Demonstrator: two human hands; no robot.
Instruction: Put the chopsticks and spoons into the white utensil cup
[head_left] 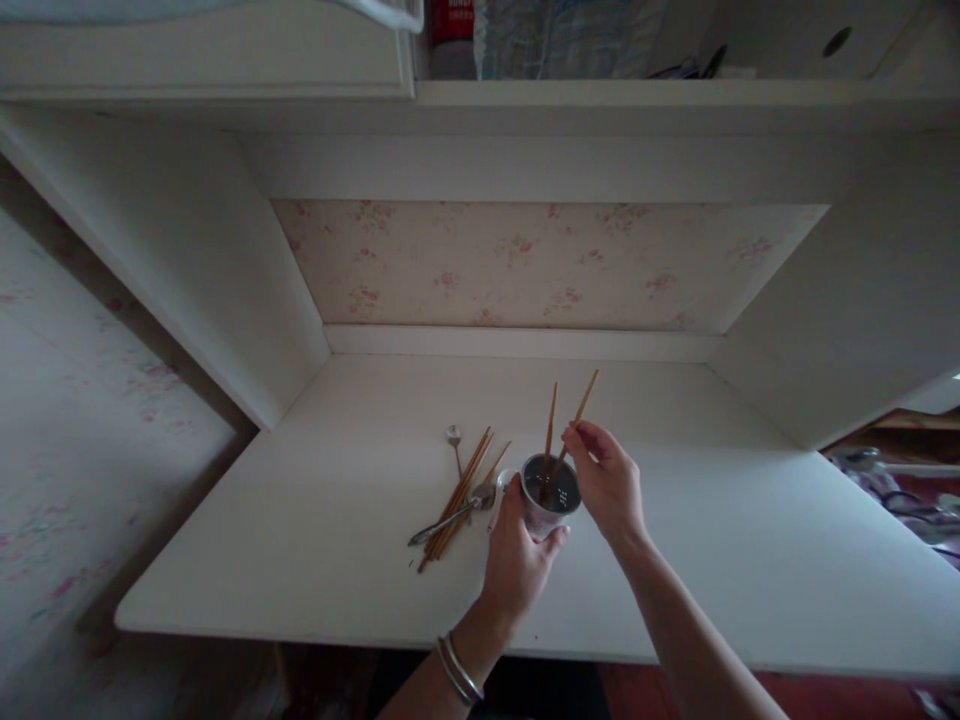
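My left hand (517, 555) is wrapped round a small metal holder cup (551, 495) with a perforated bottom, tilted toward me above the white desk (315, 540). My right hand (607, 480) pinches a brown chopstick (581, 405) whose lower end is inside the cup. A second chopstick (551, 420) stands in the cup beside it. Left of the cup, a bundle of several chopsticks (461, 495) lies on the desk, with a metal spoon (454, 517) across it and another small spoon (454, 445) behind it.
The desk sits in a white alcove with floral wallpaper (525, 265) at the back and slanted side panels. A shelf (570, 95) overhead carries a red-labelled container and packets. Cluttered items show past the right panel (900, 480). Two bangles (459, 670) ring my left wrist.
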